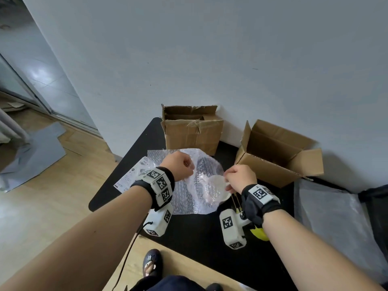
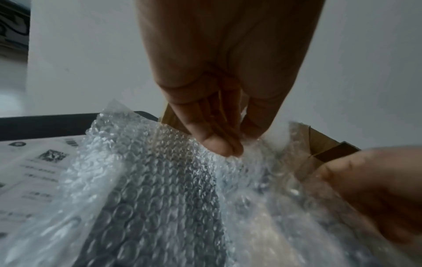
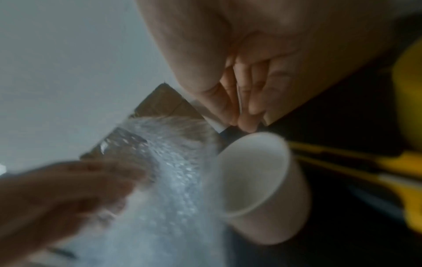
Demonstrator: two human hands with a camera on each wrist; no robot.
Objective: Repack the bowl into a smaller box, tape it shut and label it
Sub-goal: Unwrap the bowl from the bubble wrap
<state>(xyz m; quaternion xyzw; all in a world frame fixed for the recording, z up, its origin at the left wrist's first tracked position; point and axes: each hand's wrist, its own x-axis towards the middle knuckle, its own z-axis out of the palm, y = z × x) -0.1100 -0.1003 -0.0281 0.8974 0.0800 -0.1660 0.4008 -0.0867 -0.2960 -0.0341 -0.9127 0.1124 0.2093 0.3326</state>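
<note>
Nothing here is legible to me: the printed sheet [image 1: 134, 175] by my left wrist carries barcodes, a QR-like square and text lines, all too blurred.

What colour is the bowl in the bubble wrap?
White. The bowl shows best in the right wrist view, lying half out of the bubble wrap.

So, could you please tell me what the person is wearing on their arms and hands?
Both forearms are bare, no sleeves. Each wrist has a black strap carrying white blocks printed with black square markers. A thin black cable hangs from the left one. The hands are bare.
</note>
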